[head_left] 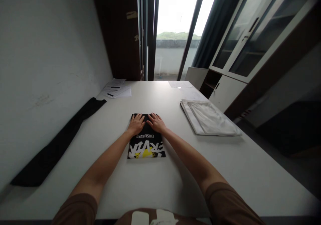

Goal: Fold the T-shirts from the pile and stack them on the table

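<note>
A black T-shirt (147, 144) lies folded into a small rectangle on the white table (150, 188), its white and yellow print facing up with the lettering upside down. My left hand (136, 123) rests flat on the far left part of the folded shirt, fingers spread. On the far right part lies my right hand (156, 122), likewise flat with its fingers apart. Neither hand grips the cloth. A narrow strip of black fabric shows between the two hands; the parts under my palms are hidden.
Along the left wall stretches a long black garment (67, 134). Folded white cloths (210, 118) are stacked at the right edge. Papers (116, 89) lie at the far left, with more sheets (185, 87) at the far right. A white cabinet (230, 94) stands beyond the right side.
</note>
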The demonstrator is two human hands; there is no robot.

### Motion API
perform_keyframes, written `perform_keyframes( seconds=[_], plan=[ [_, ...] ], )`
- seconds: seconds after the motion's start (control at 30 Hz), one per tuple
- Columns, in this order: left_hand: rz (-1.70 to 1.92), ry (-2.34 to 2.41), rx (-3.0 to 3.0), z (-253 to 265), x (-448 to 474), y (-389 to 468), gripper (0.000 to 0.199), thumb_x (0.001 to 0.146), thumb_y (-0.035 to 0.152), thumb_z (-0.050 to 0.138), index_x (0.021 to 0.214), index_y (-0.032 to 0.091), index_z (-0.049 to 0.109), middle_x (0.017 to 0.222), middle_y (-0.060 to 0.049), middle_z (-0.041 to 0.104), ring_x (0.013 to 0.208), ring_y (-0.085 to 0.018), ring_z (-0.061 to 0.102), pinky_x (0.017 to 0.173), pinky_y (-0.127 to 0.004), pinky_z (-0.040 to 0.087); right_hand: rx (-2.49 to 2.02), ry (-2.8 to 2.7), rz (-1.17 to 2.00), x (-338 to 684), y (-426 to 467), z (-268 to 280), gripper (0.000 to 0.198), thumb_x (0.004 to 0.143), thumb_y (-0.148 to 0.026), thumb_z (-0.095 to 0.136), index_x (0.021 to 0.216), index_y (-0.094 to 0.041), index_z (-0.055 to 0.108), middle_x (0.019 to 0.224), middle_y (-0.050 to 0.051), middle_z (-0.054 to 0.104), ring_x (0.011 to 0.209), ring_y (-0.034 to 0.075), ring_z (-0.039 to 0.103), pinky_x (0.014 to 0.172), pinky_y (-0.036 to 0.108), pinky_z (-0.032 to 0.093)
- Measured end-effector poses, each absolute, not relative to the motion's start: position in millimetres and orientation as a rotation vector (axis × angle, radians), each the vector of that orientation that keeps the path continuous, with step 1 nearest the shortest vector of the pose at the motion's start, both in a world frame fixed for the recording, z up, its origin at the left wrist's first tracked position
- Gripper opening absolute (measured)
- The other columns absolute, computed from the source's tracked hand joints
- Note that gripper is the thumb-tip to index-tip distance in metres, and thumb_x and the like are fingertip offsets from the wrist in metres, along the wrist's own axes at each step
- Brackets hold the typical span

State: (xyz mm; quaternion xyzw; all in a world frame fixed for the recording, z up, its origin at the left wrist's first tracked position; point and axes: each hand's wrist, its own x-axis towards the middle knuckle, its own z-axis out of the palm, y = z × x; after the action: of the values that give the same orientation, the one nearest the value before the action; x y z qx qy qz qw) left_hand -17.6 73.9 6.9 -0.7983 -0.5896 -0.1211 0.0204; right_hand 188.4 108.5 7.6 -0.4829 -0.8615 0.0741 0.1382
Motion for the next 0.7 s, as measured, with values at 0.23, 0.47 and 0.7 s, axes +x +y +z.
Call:
perform_keyframes(
  seconds=[0.23,0.47,0.7],
  plan=[
    [-0.306,-1.93,-2.484,-6,-18,94,0.068,0.104,0.055,0.035,0.161,0.017,0.035,0.17,-0.012,0.024,0.158,-0.03,0.019,0.127,-0.052,0.014,-1.412,-2.513,0.22,198,111,9,0.073,0.104,-0.067,0.024,0.163,-0.025,0.033,0.17,0.007,0.023,0.158,0.024,0.017,0.128,0.044,0.013],
    [-0.367,-2.028,-2.415,-10,-20,94,0.072,0.104,0.062,0.026,0.161,0.018,0.035,0.168,-0.013,0.03,0.156,-0.029,0.023,0.127,-0.052,0.014,-1.454,-2.531,0.249,192,113,12,0.072,0.104,-0.067,0.028,0.162,-0.024,0.036,0.17,0.009,0.023,0.158,0.025,0.016,0.127,0.045,0.011],
    [-0.402,-2.138,-2.311,-7,-20,92,0.077,0.102,0.065,0.027,0.16,0.015,0.035,0.168,-0.019,0.026,0.157,-0.032,0.02,0.125,-0.054,0.019,-1.431,-2.496,0.227,186,113,20,0.067,0.105,-0.062,0.028,0.16,-0.026,0.038,0.169,0.008,0.028,0.158,0.024,0.017,0.128,0.045,0.009]
  ],
)
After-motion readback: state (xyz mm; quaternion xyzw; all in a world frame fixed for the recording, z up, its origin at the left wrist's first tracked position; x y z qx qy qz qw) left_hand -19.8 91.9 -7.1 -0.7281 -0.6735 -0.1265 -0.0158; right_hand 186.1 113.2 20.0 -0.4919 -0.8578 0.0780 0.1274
